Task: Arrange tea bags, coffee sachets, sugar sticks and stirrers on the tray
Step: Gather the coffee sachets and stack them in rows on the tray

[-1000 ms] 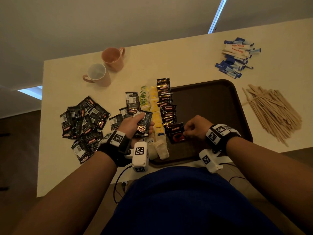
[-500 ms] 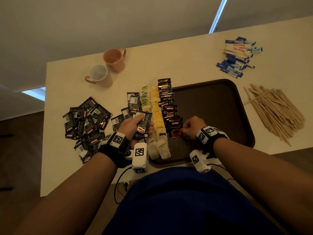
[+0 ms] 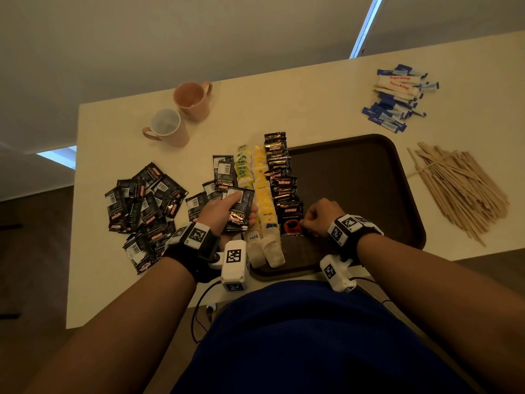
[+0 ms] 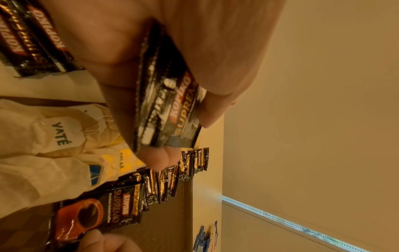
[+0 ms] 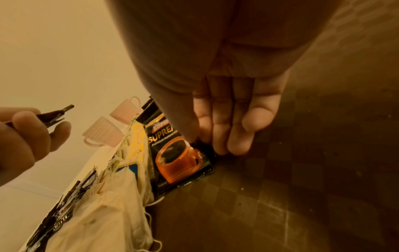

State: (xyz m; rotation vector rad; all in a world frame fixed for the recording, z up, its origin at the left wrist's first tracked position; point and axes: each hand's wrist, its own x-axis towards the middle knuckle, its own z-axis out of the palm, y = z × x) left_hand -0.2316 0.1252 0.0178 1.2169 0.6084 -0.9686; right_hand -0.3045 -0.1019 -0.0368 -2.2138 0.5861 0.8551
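A dark brown tray (image 3: 355,194) lies on the table. Along its left side run rows of tea bags (image 3: 260,194) and a row of overlapping black coffee sachets (image 3: 279,177). My right hand (image 3: 305,223) pinches the right edge of the nearest coffee sachet (image 3: 291,220), which lies flat at the near end of that row (image 5: 179,158). Left of the tea bags, my left hand (image 3: 238,206) grips a small stack of coffee sachets (image 4: 170,110) above the table. Sugar sticks (image 3: 397,95) and wooden stirrers (image 3: 460,189) lie on the table, right of the tray.
A loose pile of coffee sachets (image 3: 145,206) covers the table's left part. Two pink mugs (image 3: 193,100) (image 3: 167,127) stand at the back left. The tray's right half is bare. The table's near edge runs just below both wrists.
My right hand has drawn its sachet a little leftwards, up against the near end of the coffee row. The left hand keeps its stack in the same place.
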